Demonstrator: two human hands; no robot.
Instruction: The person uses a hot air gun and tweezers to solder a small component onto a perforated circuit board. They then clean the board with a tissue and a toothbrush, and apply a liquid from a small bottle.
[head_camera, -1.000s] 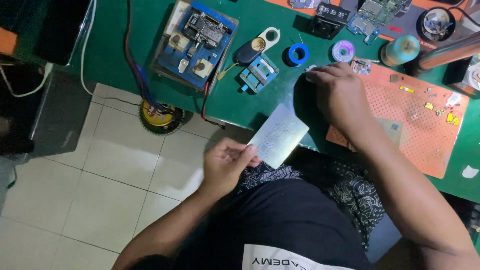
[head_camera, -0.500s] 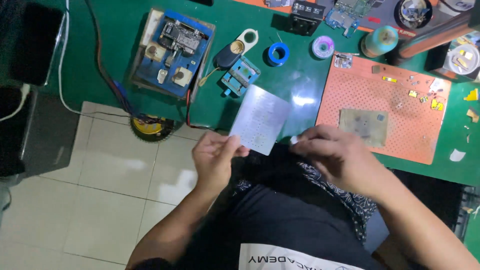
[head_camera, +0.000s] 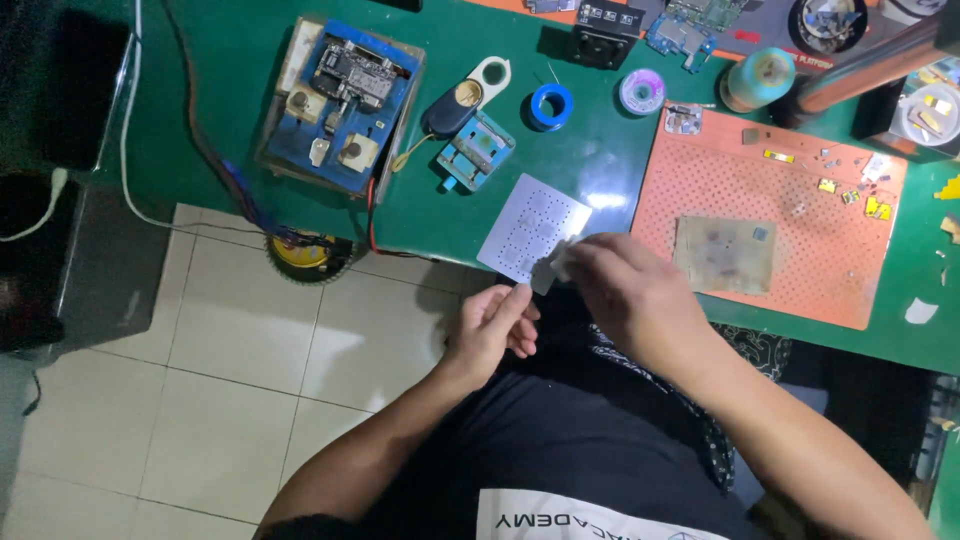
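I see the stencil sheet (head_camera: 533, 228) at the tabletop's (head_camera: 230, 90) near edge, between the circuit board holder (head_camera: 343, 105) to its left and the perforated mat (head_camera: 770, 225) to its right; tape rolls (head_camera: 551, 105) lie behind it.

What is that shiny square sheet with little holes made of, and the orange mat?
The thin silvery square sheet, held by both hands, looks like bare metal: it glints and carries neat grids of tiny holes. The orange dotted mat looks like matte rubber or silicone, though that is less certain.
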